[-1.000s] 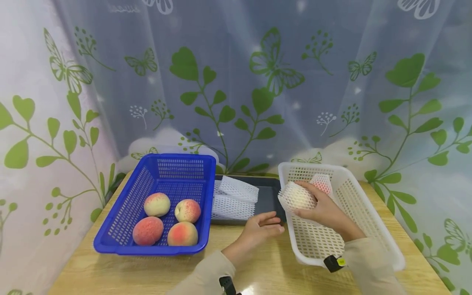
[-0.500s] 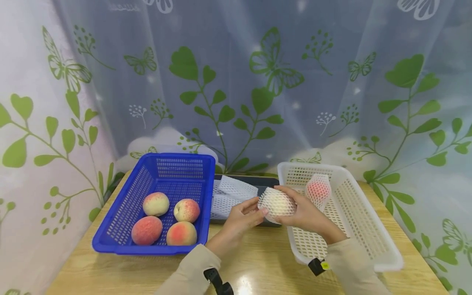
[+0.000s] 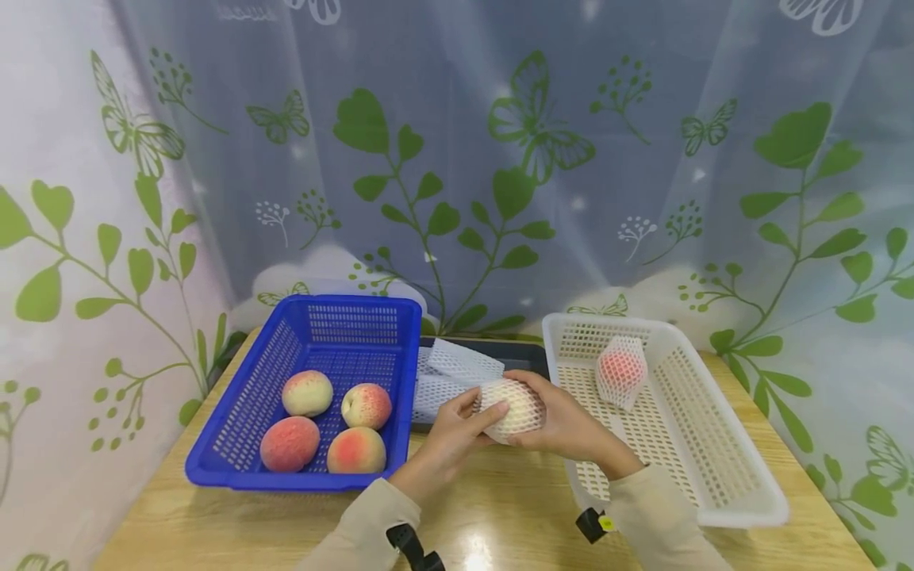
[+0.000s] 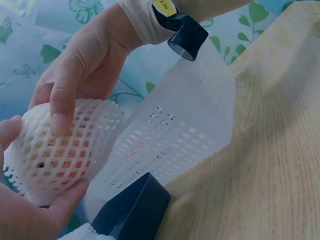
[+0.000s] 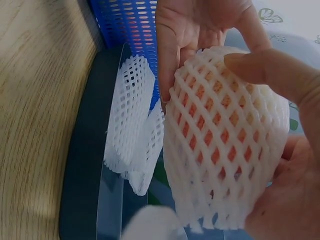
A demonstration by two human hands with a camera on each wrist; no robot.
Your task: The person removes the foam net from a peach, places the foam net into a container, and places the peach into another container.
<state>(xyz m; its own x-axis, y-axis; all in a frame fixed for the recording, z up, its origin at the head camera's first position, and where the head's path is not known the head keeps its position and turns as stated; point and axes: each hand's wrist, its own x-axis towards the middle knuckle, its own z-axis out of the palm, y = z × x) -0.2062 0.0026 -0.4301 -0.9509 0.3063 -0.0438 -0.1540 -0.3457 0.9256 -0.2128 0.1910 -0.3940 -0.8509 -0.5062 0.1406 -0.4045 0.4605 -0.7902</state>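
Both hands hold a peach in a white foam net (image 3: 511, 408) over the front edge of the dark tray (image 3: 531, 358). My right hand (image 3: 571, 424) grips its right side, and my left hand (image 3: 448, 440) holds the left side with the thumb on the net. In the right wrist view the netted peach (image 5: 225, 135) shows red and yellow through the mesh. Flat foam nets (image 3: 457, 373) lie in the tray, partly hidden by the left hand. Another netted peach (image 3: 621, 371) sits in the white basket (image 3: 743, 428).
A blue basket (image 3: 300, 480) with several bare peaches (image 3: 289, 444) stands on the left of the wooden table (image 3: 500, 507). The white basket stands at the right, close to the right forearm. A patterned curtain (image 3: 443, 159) hangs behind.
The netted peach has moved left, out from over the white basket to in front of the tray. My left hand has come up and taken hold of its left side.
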